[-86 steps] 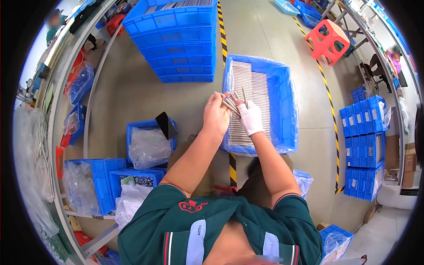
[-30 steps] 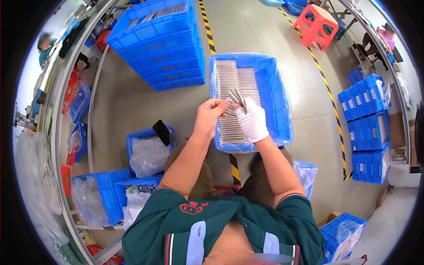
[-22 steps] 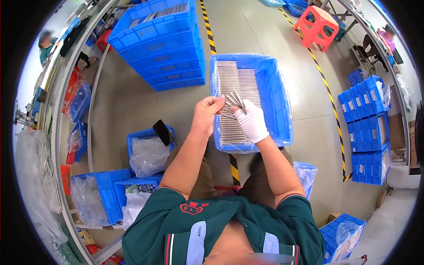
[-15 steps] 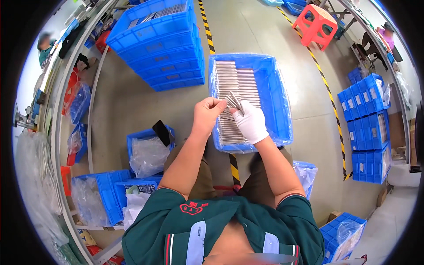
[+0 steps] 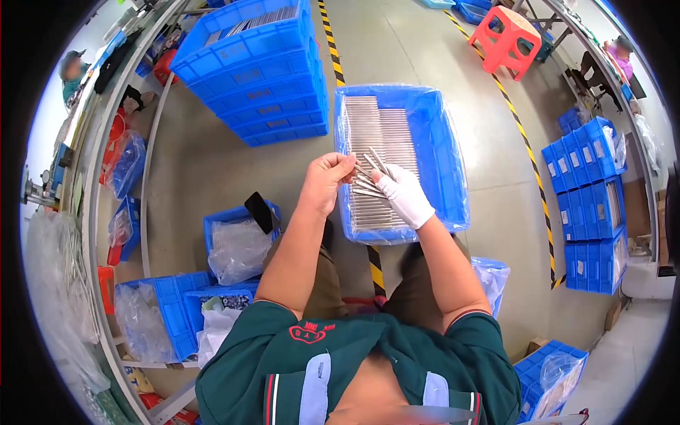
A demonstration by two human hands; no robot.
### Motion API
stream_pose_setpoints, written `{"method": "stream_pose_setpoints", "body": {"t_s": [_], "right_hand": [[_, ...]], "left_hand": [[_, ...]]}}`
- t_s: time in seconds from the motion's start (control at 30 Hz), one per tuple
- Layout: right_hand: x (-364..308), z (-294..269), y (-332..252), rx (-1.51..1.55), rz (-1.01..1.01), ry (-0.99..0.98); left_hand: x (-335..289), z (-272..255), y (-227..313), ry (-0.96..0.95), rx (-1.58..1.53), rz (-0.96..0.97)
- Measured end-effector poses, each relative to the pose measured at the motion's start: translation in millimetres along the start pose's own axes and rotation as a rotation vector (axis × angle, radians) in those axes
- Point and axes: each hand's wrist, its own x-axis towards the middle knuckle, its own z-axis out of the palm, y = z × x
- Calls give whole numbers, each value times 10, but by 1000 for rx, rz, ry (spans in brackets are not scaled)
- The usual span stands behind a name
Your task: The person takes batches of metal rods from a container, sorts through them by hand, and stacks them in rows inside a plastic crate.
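Note:
Rows of thin silvery metal rods [image 5: 399,134] lie in a blue plastic crate [image 5: 446,152] lined with clear film. Above the crate, my right hand [image 5: 406,198], in a white glove, is closed around a fanned bunch of loose metal rods [image 5: 370,185]. Their ends point in different directions. My left hand [image 5: 329,180] is bare and pinches at the bunch's left side with thumb and forefinger. A rod's end seems to sit in that pinch.
Tall stacked blue crates [image 5: 273,92] stand ahead on the left. A red stool [image 5: 504,42] is at the far right, with more crates [image 5: 584,205] below it. By my left knee, a black phone [image 5: 261,212] rests on a bagged crate [image 5: 237,248]. Metal racks line both sides.
My left hand has shifted slightly left and up. The right hand has turned a little and lowered slightly, and the rods in it have fanned out differently.

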Motion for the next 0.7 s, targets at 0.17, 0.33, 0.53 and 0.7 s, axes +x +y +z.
{"method": "stream_pose_setpoints", "body": {"t_s": [0.17,0.33,0.53,0.7], "right_hand": [[-25,-22,-61,-140,4,14],[-60,18,-149,-174,23,64],[-24,-34,-4,-136,39,-12],[-75,4,-158,-271,14,-83]], "left_hand": [[-16,13,-29,10,103,43],[-21,29,-115,17,56,71],[-19,83,50,96,151,124],[-28,42,36,-16,90,83]]}}
